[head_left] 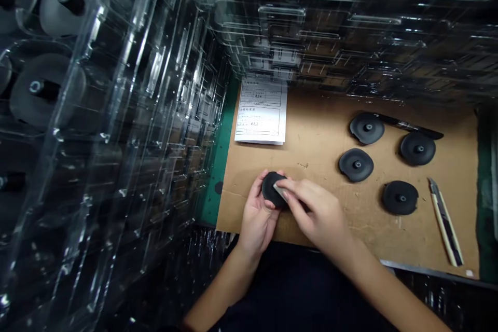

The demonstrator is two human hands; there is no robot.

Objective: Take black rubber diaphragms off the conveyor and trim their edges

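Observation:
My left hand (260, 218) is wrapped round the edge of a black disc-shaped part (271, 194), its broad face turned up. Pinched in my right hand (321, 210) is a small pale flat piece (280, 190), which touches the face of that disc; whether it is paper or cloth I cannot tell. To the right, several similar black discs with centre stems (356, 165) lie on the cardboard sheet (307, 129). A utility knife (445, 223) with a pale handle rests beyond them, and a black pen-like stick (408, 126) lies behind.
Stacked clear plastic trays (155, 129) rise close on my left, with black stemmed parts (64, 2) in the top one. More stacked trays (330, 26) wall off the back. Printed forms (260, 111) lie at the cardboard's back left, over a green surface (218, 176).

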